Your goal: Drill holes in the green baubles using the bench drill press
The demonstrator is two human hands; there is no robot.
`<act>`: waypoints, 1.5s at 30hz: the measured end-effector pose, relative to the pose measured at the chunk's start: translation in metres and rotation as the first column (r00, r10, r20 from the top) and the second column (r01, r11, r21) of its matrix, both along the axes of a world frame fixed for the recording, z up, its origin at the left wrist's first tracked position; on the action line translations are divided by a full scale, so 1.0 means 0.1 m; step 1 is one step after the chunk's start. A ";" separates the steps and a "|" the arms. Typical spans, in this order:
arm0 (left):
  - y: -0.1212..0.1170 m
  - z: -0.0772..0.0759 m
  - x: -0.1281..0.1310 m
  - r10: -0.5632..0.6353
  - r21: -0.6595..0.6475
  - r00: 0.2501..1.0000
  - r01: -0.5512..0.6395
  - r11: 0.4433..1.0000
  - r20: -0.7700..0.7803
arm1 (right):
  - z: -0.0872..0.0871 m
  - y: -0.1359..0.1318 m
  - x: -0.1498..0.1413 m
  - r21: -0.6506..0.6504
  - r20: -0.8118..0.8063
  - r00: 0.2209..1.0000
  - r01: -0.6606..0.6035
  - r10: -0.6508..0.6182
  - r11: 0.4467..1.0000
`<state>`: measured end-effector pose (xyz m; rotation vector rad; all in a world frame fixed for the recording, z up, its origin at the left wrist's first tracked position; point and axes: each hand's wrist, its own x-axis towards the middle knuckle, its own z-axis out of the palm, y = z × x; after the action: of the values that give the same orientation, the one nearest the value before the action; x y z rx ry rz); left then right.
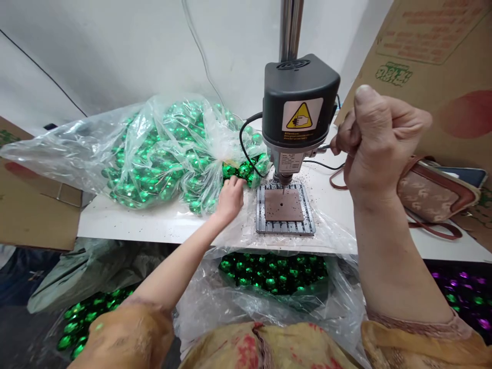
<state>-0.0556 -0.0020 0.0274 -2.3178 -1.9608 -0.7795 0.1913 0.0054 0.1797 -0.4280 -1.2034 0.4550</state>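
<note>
My left hand (231,198) reaches to the mouth of a clear plastic bag (96,136) full of shiny green faceted balls (246,170). Its fingers curl in against those balls, and the fingertips are hidden, so what they grip does not show. My right hand (378,133) is closed in a fist around the feed lever (324,148) of a small black bench drill press (302,84). Below the chuck (283,177), the thin bit points down over a brown square plate (273,206) with a small dark hole. That plate lies on the slotted metal base (286,229).
Dark shavings are scattered around the base on the white table (126,224). More green balls (272,271) lie in an open plastic bag below the front edge. A patterned handbag (432,192) is at right, with cardboard boxes (434,46) behind it and at left.
</note>
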 end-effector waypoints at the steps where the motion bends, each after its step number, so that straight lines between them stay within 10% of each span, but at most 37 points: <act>1: 0.18 0.02 -0.03 0.059 -0.013 0.998 -0.060 0.998 -0.004 | 0.00 0.00 0.00 0.000 -0.005 1.000 -0.002 0.002 1.000; 7: 0.57 -0.13 -0.11 0.153 -0.073 0.988 -0.152 0.986 0.011 | -0.01 0.00 0.03 -0.004 -0.002 1.000 0.015 -0.015 1.000; 11: 0.43 -0.09 -0.14 0.104 -0.043 0.931 -0.095 0.995 0.349 | -0.04 -0.03 0.01 -0.009 0.011 1.000 0.025 -0.025 1.000; 17: 0.15 0.08 0.10 0.151 -0.188 0.142 0.304 0.934 0.978 | -0.05 -0.05 -0.01 -0.006 0.022 0.999 0.036 -0.035 0.999; 20: 0.07 0.07 0.26 0.236 -0.208 -0.020 0.402 0.892 0.972 | -0.05 -0.04 -0.01 -0.001 0.022 0.999 0.041 -0.041 0.999; 28: 0.03 -0.16 0.47 0.028 -0.178 0.351 0.403 0.898 0.936 | -0.06 0.01 0.00 0.022 0.016 0.999 0.046 -0.046 0.999; 45: -0.01 -0.45 0.72 -0.204 -0.083 0.703 0.351 0.933 0.681 | -0.07 0.00 0.01 -0.040 0.097 0.988 0.129 -0.124 0.991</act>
<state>0.0164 -0.0033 -0.0173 -2.7755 -1.9792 -1.7234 0.1921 0.0059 0.1728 -0.5672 -1.2501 0.3569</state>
